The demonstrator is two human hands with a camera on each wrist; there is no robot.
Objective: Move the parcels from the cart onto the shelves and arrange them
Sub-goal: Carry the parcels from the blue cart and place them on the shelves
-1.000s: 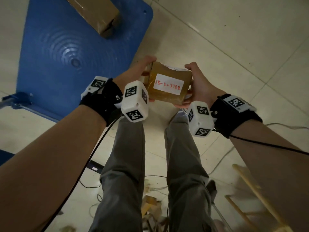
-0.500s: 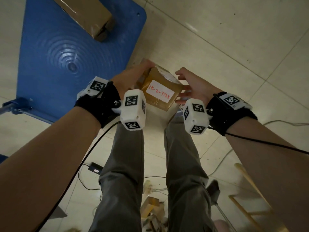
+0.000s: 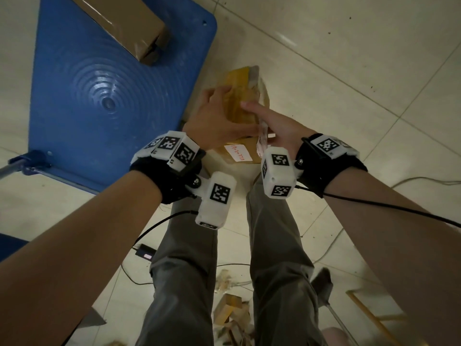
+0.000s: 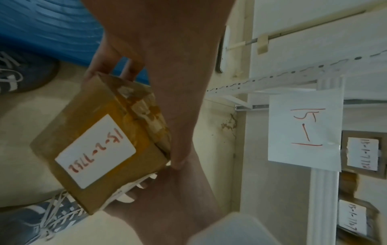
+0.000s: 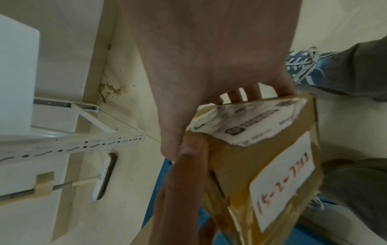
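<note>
A small brown taped parcel [image 3: 239,106] with a white label reading 15-2-7782 [image 3: 238,153] is held over the floor, just right of the blue cart [image 3: 99,83]. My left hand [image 3: 224,113] lies over its top with fingers curled round the far edge. My right hand [image 3: 269,123] grips its right side, thumb on top. In the left wrist view the parcel [image 4: 100,145] shows its label. In the right wrist view the parcel [image 5: 272,165] also shows a torn shipping label. A second, longer parcel [image 3: 129,28] lies on the cart.
A white metal shelf [image 4: 326,82] with a paper sign 15-1 [image 4: 305,131] holds labelled parcels [image 4: 364,152]. Cables and a black adapter [image 3: 146,253] lie on the tiled floor. Cardboard scraps [image 3: 232,308] sit by my feet, a wooden frame [image 3: 374,318] at lower right.
The parcel has tipped so its label now faces me instead of upward. My right hand, off it half a second ago, grips it again. My left hand has slid onto its top.
</note>
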